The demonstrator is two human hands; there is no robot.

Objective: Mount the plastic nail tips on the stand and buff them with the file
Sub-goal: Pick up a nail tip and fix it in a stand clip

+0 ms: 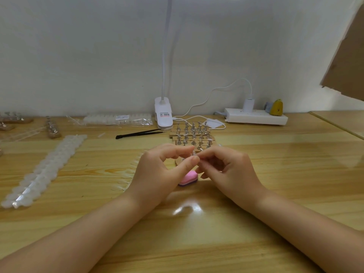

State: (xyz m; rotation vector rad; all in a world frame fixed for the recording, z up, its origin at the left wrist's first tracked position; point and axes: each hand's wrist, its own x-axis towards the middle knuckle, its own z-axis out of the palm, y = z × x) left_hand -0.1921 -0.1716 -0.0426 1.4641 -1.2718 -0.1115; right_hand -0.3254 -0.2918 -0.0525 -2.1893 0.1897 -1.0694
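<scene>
Nail tip (194,154) (clear, curved), pinched, both hands

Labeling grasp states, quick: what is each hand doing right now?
Left hand: fingers pinch a small clear nail tip.
Right hand: fingers curled, pinching the same tip from the other side.

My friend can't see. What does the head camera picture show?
Two hands, left hand and right hand, pinch a tiny clear nail tip together above a wooden table. A pink file block lies underneath; a stand of metal pegs sits behind.
</scene>
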